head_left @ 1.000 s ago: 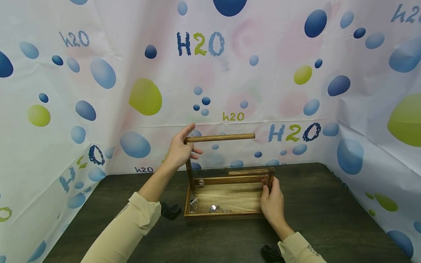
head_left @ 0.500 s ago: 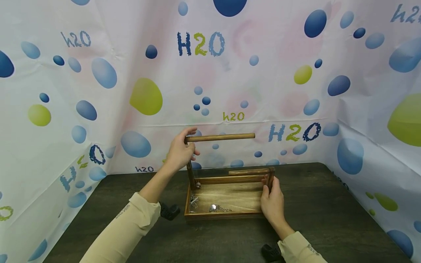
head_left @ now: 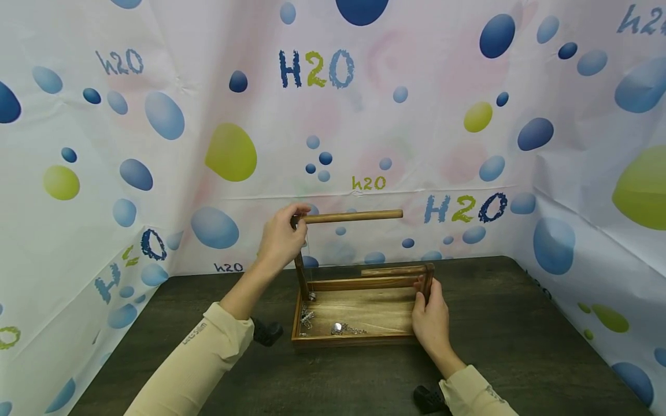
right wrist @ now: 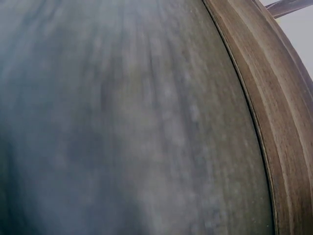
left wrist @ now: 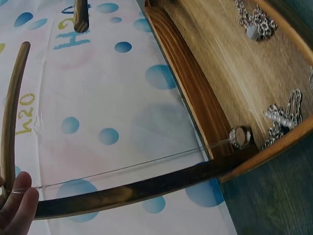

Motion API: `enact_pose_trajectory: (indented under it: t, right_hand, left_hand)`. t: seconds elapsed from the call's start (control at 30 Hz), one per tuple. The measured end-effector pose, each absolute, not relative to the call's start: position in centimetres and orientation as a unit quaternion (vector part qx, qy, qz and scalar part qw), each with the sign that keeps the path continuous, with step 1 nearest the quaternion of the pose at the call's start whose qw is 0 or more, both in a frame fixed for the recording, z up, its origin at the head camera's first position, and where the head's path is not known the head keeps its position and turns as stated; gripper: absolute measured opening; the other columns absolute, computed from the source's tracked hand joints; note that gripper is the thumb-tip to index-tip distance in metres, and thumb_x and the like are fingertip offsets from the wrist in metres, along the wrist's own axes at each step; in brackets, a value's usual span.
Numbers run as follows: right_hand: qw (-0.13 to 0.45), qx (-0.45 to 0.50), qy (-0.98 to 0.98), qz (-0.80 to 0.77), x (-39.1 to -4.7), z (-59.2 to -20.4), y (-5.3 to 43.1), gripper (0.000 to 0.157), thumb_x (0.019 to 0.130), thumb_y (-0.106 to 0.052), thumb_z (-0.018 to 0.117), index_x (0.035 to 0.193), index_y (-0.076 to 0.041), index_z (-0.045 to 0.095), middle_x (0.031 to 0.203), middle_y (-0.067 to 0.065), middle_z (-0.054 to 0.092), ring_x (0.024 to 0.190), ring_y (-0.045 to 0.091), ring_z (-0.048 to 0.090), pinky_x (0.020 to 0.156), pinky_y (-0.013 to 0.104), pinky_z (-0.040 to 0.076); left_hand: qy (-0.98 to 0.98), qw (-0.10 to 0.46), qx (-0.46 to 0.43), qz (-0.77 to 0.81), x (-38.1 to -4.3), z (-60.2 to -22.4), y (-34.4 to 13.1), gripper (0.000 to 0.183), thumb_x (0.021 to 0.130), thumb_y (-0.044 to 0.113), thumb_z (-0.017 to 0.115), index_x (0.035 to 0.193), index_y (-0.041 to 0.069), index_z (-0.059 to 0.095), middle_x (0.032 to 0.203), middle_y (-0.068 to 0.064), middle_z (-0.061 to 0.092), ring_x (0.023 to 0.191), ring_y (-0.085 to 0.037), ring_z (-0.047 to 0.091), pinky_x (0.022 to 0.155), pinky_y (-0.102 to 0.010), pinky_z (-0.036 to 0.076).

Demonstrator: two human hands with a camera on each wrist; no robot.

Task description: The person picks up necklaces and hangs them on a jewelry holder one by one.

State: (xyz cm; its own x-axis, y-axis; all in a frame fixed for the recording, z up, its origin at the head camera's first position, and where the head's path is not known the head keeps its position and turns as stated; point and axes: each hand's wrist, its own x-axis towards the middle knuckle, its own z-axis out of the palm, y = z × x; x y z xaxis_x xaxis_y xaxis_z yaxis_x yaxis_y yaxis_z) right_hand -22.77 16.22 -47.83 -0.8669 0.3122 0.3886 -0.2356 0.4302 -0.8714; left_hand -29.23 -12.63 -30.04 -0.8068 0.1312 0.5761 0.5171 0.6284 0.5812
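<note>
A wooden jewelry stand (head_left: 374, 306) with a tray base and two posts sits on the dark table. My left hand (head_left: 278, 240) is at the top of the tall left post, where the upper rod (head_left: 359, 216) begins. Its fingers pinch the thin chain of a necklace (left wrist: 137, 167), which runs down beside the post. The round pendant (left wrist: 238, 137) hangs at the post's foot, low in the tray's back left corner. My right hand (head_left: 433, 318) grips the stand's right end, below the shorter post with the lower rod (head_left: 393, 271). The right wrist view shows only table and a wooden side.
Inside the tray lie a silver chain with a round piece (head_left: 338, 328) near the front and a heap of chains (head_left: 307, 318) at the left. A patterned curtain (head_left: 390, 127) stands behind the table (head_left: 333, 381).
My left hand's fingers have come down around the rod's inner end. The pendant has shifted left and lower, toward the post. My right hand stays on the stand.
</note>
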Motion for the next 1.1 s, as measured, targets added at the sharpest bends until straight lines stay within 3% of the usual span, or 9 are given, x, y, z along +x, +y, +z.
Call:
enact_pose_trajectory:
  t: [0.23,0.53,0.83,0.97,1.1]
  right_hand:
    - [0.258,-0.022,-0.804,0.536,-22.7,-47.7,16.3,0.034,0.103,0.005,0.045,0.137,0.004,0.046,0.126,0.024,0.062,0.12,0.041,0.056,0.099,0.056,0.044]
    - [0.256,-0.026,-0.807,0.532,-22.8,-47.9,16.3,0.033,0.103,0.004,0.045,0.136,0.003,0.047,0.124,0.023,0.062,0.119,0.041,0.057,0.098,0.056,0.044]
    - [0.271,-0.022,-0.802,0.532,-22.9,-47.7,16.3,0.033,0.102,0.005,0.047,0.135,0.004,0.047,0.124,0.025,0.062,0.118,0.041,0.058,0.097,0.056,0.044]
    - [0.274,-0.02,-0.803,0.528,-22.9,-47.7,16.3,0.034,0.101,0.005,0.048,0.135,0.005,0.047,0.124,0.025,0.062,0.117,0.042,0.058,0.096,0.057,0.044]
    - [0.27,-0.02,-0.804,0.53,-22.9,-47.8,16.3,0.034,0.101,0.005,0.048,0.135,0.005,0.047,0.125,0.026,0.061,0.118,0.042,0.058,0.096,0.057,0.044]
  left_hand:
    - [-0.869,0.273,-0.19,-0.366,-29.3,-30.1,-12.8,0.023,0.096,0.0,0.057,0.114,0.003,0.071,0.094,-0.01,0.069,0.06,-0.015,0.062,0.053,-0.032,0.049]
    - [-0.862,0.288,-0.191,-0.371,-28.8,-30.5,-13.0,0.019,0.096,0.001,0.061,0.11,0.006,0.072,0.1,-0.009,0.067,0.066,-0.017,0.061,0.058,-0.034,0.05]
    - [-0.833,0.331,-0.209,-0.392,-28.0,-30.7,-13.2,0.019,0.096,0.001,0.06,0.108,0.007,0.073,0.098,-0.007,0.065,0.068,-0.018,0.061,0.056,-0.034,0.05]
    - [-0.82,0.321,-0.225,-0.416,-27.6,-30.9,-13.3,0.017,0.095,0.001,0.062,0.108,0.005,0.072,0.094,-0.006,0.063,0.066,-0.017,0.063,0.056,-0.032,0.051]
    - [-0.801,0.26,-0.26,-0.472,-27.2,-31.3,-13.3,0.016,0.096,0.0,0.063,0.11,0.003,0.071,0.087,-0.01,0.062,0.062,-0.016,0.065,0.049,-0.028,0.048]
